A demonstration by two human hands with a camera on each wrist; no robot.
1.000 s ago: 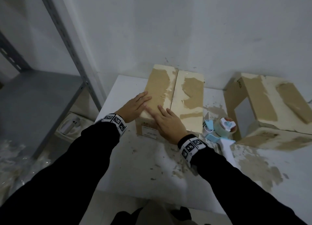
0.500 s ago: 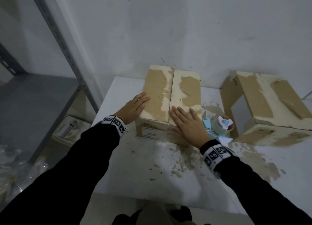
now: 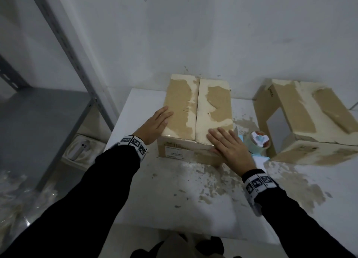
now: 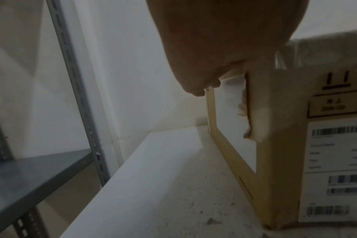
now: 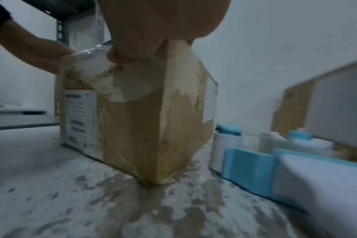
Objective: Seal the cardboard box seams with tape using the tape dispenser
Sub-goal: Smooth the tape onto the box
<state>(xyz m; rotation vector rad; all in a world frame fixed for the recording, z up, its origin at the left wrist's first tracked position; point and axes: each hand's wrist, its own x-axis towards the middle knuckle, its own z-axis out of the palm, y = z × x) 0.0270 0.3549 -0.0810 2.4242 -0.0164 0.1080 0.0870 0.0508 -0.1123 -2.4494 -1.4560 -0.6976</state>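
A worn cardboard box (image 3: 197, 110) with its two top flaps closed stands on the white table (image 3: 174, 195); the centre seam runs away from me. My left hand (image 3: 155, 124) lies flat with straight fingers on the box's near left corner. My right hand (image 3: 226, 143) lies flat on the near right corner, its thumb down the front face. The box (image 5: 137, 112) fills the right wrist view and its left side (image 4: 275, 145) shows in the left wrist view. A blue and white tape dispenser (image 3: 257, 143) lies just right of the box, partly behind my right hand; the dispenser (image 5: 275, 164) is untouched.
A second worn cardboard box (image 3: 310, 120) lies at the right of the table. A grey metal shelf (image 3: 38, 118) stands to the left, with a white object on the floor (image 3: 81, 151) beside it. The wall is close behind the boxes. Torn paper scraps stick to the table.
My right hand has slid from the middle of the box's near edge to its near right corner. The left hand has stayed on the left corner.
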